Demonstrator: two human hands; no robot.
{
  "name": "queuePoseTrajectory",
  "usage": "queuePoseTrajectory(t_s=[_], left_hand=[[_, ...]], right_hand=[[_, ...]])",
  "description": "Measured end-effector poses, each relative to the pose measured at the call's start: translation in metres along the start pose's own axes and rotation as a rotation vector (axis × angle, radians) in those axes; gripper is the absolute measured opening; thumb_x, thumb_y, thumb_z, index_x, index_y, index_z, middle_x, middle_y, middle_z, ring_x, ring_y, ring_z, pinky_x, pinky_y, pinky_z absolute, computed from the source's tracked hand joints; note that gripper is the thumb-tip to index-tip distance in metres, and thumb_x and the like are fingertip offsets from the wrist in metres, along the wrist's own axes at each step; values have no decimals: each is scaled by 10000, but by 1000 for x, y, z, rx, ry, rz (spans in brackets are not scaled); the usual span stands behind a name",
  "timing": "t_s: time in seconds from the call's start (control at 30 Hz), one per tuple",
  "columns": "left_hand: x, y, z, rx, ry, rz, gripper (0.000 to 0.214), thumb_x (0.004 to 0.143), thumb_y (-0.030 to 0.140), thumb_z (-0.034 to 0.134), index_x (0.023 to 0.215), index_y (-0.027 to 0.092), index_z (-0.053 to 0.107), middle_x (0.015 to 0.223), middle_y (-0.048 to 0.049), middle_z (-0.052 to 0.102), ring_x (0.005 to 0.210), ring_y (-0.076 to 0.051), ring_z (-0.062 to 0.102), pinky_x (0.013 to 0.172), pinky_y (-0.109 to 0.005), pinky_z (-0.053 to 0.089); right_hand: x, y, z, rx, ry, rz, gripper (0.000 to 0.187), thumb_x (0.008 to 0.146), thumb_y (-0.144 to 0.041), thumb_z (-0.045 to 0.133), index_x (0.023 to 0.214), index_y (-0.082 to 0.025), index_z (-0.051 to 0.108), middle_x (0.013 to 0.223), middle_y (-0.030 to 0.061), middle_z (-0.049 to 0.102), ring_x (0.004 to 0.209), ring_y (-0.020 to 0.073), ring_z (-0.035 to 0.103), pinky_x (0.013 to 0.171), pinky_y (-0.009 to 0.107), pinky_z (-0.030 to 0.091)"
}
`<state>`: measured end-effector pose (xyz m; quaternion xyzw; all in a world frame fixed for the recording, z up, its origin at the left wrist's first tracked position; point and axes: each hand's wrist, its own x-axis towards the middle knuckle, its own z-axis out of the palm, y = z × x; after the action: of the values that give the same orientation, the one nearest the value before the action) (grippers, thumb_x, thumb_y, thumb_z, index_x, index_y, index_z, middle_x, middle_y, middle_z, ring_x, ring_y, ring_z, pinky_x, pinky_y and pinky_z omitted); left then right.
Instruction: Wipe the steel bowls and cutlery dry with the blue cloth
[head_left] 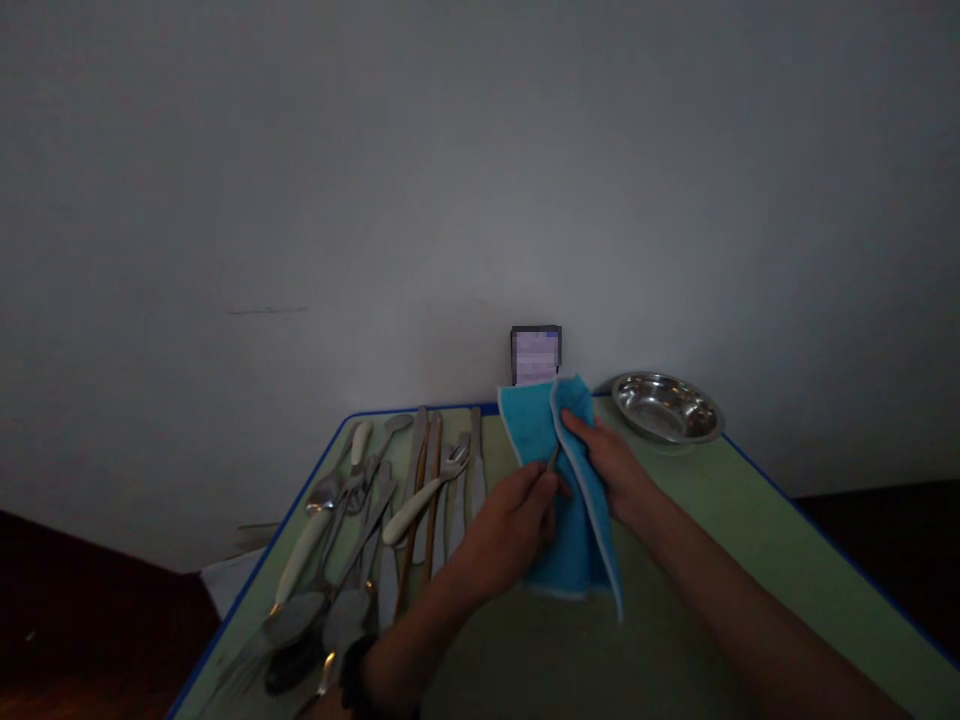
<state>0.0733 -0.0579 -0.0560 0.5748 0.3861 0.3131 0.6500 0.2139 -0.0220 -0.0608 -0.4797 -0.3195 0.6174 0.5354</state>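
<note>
My left hand (514,525) is closed in a pinch on the thin metal handle of a utensil (553,460) whose other end is hidden inside a blue cloth (562,545). My right hand (611,465) grips that cloth from the right, fingers folded over its upper fold around the utensil. The cloth hangs down between both hands above the green table (697,520). I cannot tell what kind of utensil it is.
Several spoons, forks and knives (375,510) lie spread on the table's left side. A round steel bowl (666,407) stands at the far right corner. A small dark device with a lit screen (535,355) leans against the white wall. The table has a blue edge.
</note>
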Motion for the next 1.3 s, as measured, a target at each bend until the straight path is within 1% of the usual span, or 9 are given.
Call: queuePoseTrajectory(t_s=[0.1, 0.2, 0.33, 0.47, 0.63, 0.8, 0.9, 1.03, 1.3], left_hand=[[-7, -30, 8, -118, 61, -108, 299, 862, 418, 381, 800, 154, 508, 477, 102, 277, 368, -44, 228, 362, -174, 197], [-14, -45, 10, -99, 133, -122, 315, 850, 438, 413, 856, 146, 530, 485, 94, 324, 370, -53, 269, 371, -192, 225], [-17, -44, 9, 110, 156, -50, 340, 855, 451, 429, 920, 141, 555, 518, 74, 369, 443, -74, 342, 426, -208, 254], [-18, -41, 11, 251, 40, -18, 355, 884, 437, 379, 943, 138, 561, 523, 60, 400, 474, -89, 368, 457, -223, 270], [-19, -46, 12, 216, 22, -25, 334, 891, 426, 360, 925, 146, 537, 547, 51, 410, 495, -96, 384, 484, -229, 297], [-18, -48, 11, 146, 41, -62, 316, 885, 436, 364, 896, 152, 502, 562, 68, 325, 498, -90, 335, 463, -222, 272], [-19, -46, 10, 213, 21, -59, 317, 889, 438, 352, 883, 158, 500, 578, 63, 343, 513, -93, 342, 473, -227, 274], [-19, -46, 8, 304, 2, -36, 312, 892, 426, 347, 881, 160, 509, 576, 54, 379, 515, -99, 372, 487, -235, 284], [-18, -50, 9, 143, 40, -49, 273, 889, 409, 368, 862, 165, 488, 597, 55, 364, 533, -94, 361, 492, -222, 295]], right_hand=[[-9, 30, -19, -4, 17, 20, 263, 668, -421, 669, 686, -179, 568, 462, -36, 566, 367, 98, 481, 367, 217, 390], [-11, 46, -30, 13, -6, 17, 286, 639, -429, 695, 727, -174, 601, 549, -19, 616, 437, 111, 529, 436, 235, 436], [-5, 46, -31, 33, -12, -19, 300, 646, -464, 683, 745, -193, 601, 572, -37, 619, 475, 110, 537, 488, 236, 447], [-2, 46, -32, 3, 32, -54, 360, 698, -547, 594, 681, -188, 571, 508, -47, 576, 437, 104, 495, 459, 232, 407], [-2, 51, -34, -57, 21, -106, 365, 709, -540, 586, 649, -182, 546, 478, -55, 543, 414, 92, 461, 450, 227, 382], [-4, 48, -33, -51, -19, -111, 317, 669, -446, 670, 860, -203, 597, 653, -44, 639, 519, 105, 541, 523, 233, 441], [-4, 47, -33, -43, -12, -121, 351, 654, -422, 690, 918, -216, 585, 723, -40, 652, 564, 106, 562, 560, 236, 457], [-3, 50, -33, -55, 25, -127, 312, 684, -479, 641, 796, -194, 584, 601, -51, 592, 496, 96, 510, 508, 223, 424], [-1, 53, -37, -199, 143, -126, 443, 712, -579, 547, 522, -190, 454, 425, -65, 441, 401, 86, 401, 421, 222, 332]])
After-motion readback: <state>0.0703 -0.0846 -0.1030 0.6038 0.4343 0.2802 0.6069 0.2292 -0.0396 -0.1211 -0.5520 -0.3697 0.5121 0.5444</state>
